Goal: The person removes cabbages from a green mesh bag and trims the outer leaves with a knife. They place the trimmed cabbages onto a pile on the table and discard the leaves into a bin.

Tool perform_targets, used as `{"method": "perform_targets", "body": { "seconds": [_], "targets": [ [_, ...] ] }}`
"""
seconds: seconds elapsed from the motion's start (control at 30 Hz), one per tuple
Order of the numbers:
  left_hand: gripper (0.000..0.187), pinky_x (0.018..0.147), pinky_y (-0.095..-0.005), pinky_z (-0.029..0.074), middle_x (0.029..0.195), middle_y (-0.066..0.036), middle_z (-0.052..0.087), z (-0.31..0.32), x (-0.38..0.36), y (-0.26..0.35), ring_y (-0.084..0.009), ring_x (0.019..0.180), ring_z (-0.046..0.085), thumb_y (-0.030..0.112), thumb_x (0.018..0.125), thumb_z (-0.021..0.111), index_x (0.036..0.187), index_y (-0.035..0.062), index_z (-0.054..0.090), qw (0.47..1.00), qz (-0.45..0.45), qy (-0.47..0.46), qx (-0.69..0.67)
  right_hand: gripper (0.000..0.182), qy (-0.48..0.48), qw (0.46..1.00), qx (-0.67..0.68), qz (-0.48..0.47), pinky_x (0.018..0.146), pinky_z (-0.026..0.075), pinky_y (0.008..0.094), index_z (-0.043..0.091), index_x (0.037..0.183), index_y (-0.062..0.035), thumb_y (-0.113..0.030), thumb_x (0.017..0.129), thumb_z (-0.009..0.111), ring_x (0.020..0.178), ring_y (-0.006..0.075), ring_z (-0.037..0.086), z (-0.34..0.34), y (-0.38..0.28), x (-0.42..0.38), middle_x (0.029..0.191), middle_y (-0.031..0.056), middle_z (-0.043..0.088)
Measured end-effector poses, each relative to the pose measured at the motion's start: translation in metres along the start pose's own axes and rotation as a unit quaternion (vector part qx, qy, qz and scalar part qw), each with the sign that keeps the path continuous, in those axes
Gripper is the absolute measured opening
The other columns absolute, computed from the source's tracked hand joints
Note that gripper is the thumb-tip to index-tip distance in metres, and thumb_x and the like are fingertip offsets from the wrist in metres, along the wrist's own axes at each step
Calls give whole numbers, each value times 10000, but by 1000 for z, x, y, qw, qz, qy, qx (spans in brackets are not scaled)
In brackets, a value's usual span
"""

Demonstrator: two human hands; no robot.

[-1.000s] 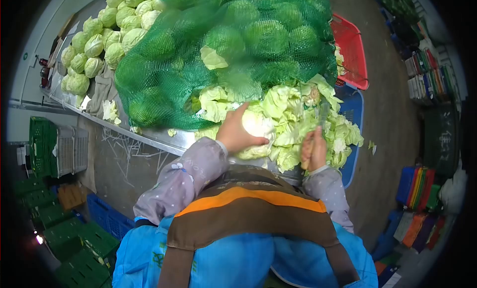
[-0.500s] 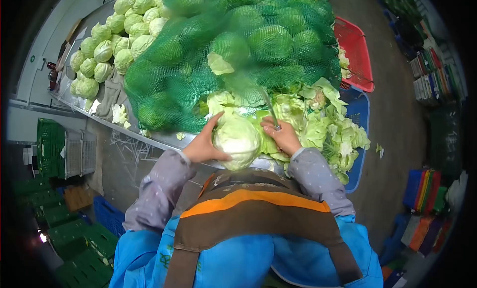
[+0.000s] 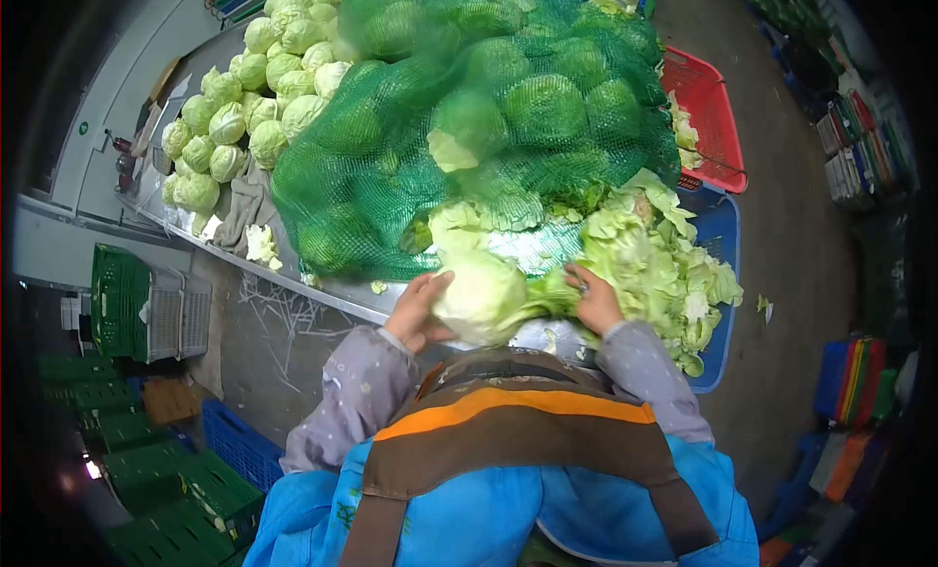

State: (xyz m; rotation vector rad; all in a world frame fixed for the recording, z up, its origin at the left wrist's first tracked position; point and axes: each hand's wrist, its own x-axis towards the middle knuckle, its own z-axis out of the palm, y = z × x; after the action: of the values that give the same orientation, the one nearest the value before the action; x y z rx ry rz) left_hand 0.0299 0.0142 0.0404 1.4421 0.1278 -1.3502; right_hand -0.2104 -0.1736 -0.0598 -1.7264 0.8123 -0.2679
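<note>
At the table's front edge my left hand (image 3: 418, 311) is wrapped round the left side of a pale cabbage (image 3: 481, 298). My right hand (image 3: 596, 300) is closed just right of it, its fingers round a knife handle (image 3: 583, 288); the blade is hard to make out. Between the cabbage and this hand are green outer leaves (image 3: 552, 298). A heap of loose leaves (image 3: 635, 259) lies to the right. Behind the cabbage, green mesh sacks (image 3: 391, 127) hold several unpeeled cabbages.
Pale cabbages (image 3: 227, 124) are piled at the back left, near a grey cloth (image 3: 252, 207). A red basket (image 3: 723, 127) and a blue basket (image 3: 723, 235) stand along the right side. Green crates (image 3: 119, 303) are on the left floor.
The right hand has moved slightly right and down, and the knife blade no longer shows clearly. The cabbage has turned in the left hand. The whole view has shifted a little.
</note>
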Motion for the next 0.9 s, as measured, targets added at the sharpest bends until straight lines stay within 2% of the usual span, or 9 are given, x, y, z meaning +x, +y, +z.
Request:
{"method": "perform_targets", "body": {
  "seconds": [0.13, 0.17, 0.2, 0.3, 0.37, 0.47, 0.6, 0.67, 0.9],
  "targets": [
    [830, 838, -529, 512, 1282, -237, 377, 35, -13, -11, -332, 1156, 450, 346, 748, 756, 1340, 53, 254, 995, -24, 62, 80, 559, 67, 988, 136, -35, 894, 483, 307, 439, 1315, -2, -20, 797, 647, 1142, 227, 542, -8, -78, -32, 1231, 180, 554],
    [830, 838, -529, 512, 1282, -237, 377, 36, -7, -12, -332, 1156, 450, 346, 748, 756, 1340, 53, 254, 995, -24, 61, 79, 632, 19, 973, 213, 82, 926, 468, 316, 445, 1319, -28, -83, 756, 725, 1139, 237, 550, -10, -121, -36, 1270, 165, 538],
    [888, 880, -474, 491, 1285, -230, 359, 36, 2, -13, -341, 1187, 413, 360, 699, 792, 1338, 57, 255, 976, 62, 57, 199, 641, 30, 997, 70, -24, 936, 462, 315, 473, 1302, -38, -107, 730, 754, 1124, 235, 562, 1, -118, -32, 1261, 156, 550],
    [1081, 1000, -429, 397, 1295, -250, 356, 50, -3, 10, -397, 1212, 383, 405, 563, 869, 1368, 57, 238, 832, 264, 82, 481, 623, 8, 994, -15, -107, 949, 452, 312, 537, 1249, -47, -133, 687, 792, 1107, 233, 578, 9, -90, -9, 1236, 141, 577],
    [1153, 1050, -444, 327, 1324, -274, 348, 54, 5, 27, -411, 1231, 380, 402, 533, 879, 1404, 51, 210, 683, 402, -67, 607, 510, -46, 994, 25, -94, 900, 468, 304, 628, 1140, -44, -101, 664, 804, 1044, 190, 603, 2, -101, 4, 1128, 121, 640],
    [1178, 1021, -400, 370, 1308, -265, 400, 64, 20, 17, -363, 1224, 426, 423, 492, 882, 1407, 41, 245, 735, 314, -101, 593, 414, -49, 982, 177, -43, 742, 481, 277, 651, 1083, -50, -64, 690, 778, 828, 101, 584, -6, -63, 30, 932, 52, 667],
    [1140, 995, -367, 400, 1261, -244, 456, 66, 22, 10, -333, 1174, 482, 425, 481, 879, 1371, 7, 302, 785, 262, -51, 560, 449, 186, 981, -20, 56, 677, 489, 316, 542, 1217, -45, -189, 817, 686, 801, 170, 607, -23, -81, 4, 914, 92, 657],
    [1122, 988, -361, 407, 1258, -237, 458, 66, 21, 8, -324, 1165, 489, 414, 487, 881, 1359, -5, 312, 792, 260, -42, 551, 523, 221, 942, -235, -91, 630, 497, 349, 400, 1338, -70, -285, 894, 571, 770, 231, 628, -15, -87, -24, 919, 114, 650],
    [989, 915, -318, 457, 1133, -172, 540, 63, 41, -4, -235, 1049, 554, 281, 511, 894, 1258, -60, 342, 863, 283, -37, 416, 572, 71, 972, -209, -77, 535, 459, 417, 274, 1415, -89, -299, 929, 489, 605, 346, 596, 16, -100, -44, 751, 196, 614]
  ]
}}
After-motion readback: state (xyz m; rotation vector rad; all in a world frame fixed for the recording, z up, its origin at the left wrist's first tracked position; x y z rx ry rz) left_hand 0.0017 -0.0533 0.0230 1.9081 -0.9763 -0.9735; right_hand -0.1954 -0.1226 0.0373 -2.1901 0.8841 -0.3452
